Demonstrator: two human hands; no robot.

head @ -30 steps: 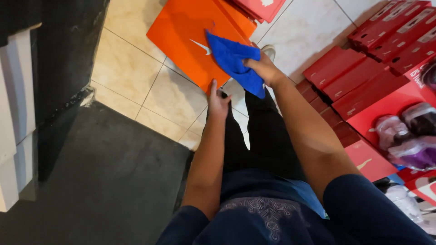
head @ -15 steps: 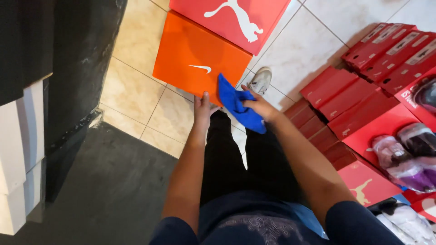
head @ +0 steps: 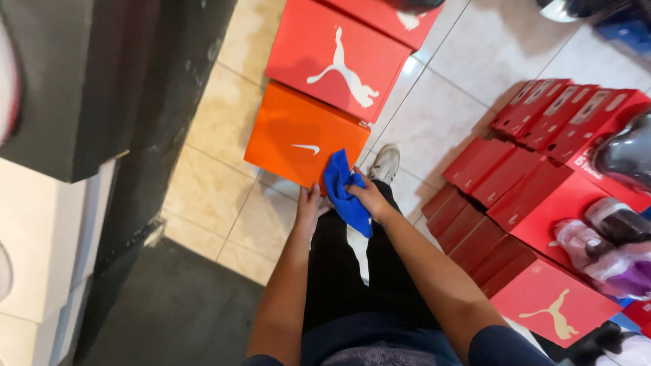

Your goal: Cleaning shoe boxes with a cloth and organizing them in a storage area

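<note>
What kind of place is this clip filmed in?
Probably a shoe shop or its stockroom: red cardboard shoe boxes crowd the tiled floor, beside an orange shoe box and wrapped shoes.

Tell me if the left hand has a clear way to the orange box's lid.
Probably yes. The left hand is already at the near edge of the orange box, and the lid is bare. The blue cloth in the right hand sits to the side, not between.

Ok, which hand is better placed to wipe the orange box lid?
The right hand, probably: it already grips the blue cloth, which overlaps the near edge of the orange box. The left hand is empty, resting at the box's near edge, better suited to steadying it.
</note>
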